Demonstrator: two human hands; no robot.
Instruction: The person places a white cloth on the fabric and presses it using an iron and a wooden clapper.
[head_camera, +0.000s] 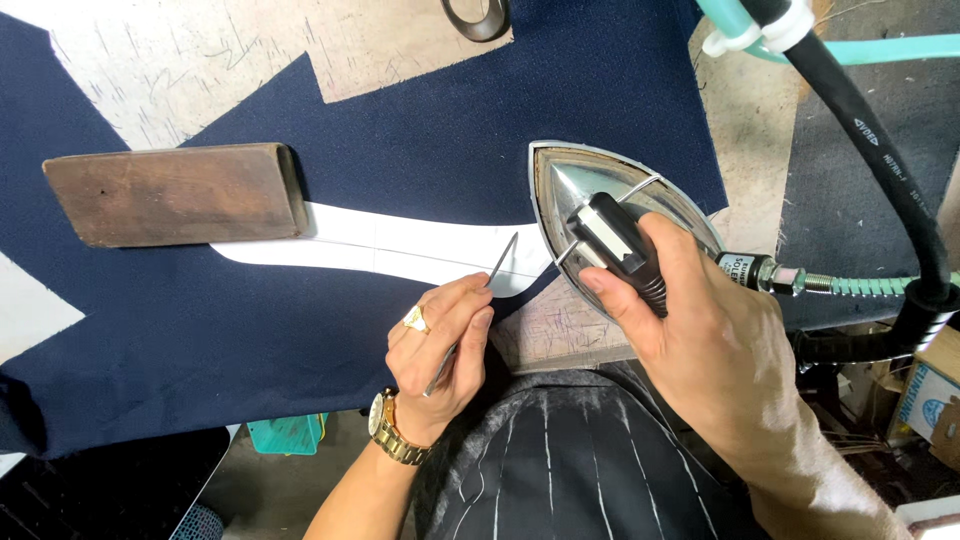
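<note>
My right hand grips the black handle of a steel steam iron, which rests on navy cloth at the table's right. My left hand, wearing a gold ring and watch, pinches a thin metal pointed tool. Its tip touches a curved white paper pattern strip lying across the cloth, just left of the iron's edge.
A brown wooden block sits on the cloth and the strip's left end. A thick black hose and teal tube run from the iron to the right. A dark metal ring lies at the top edge. A cardboard box stands at lower right.
</note>
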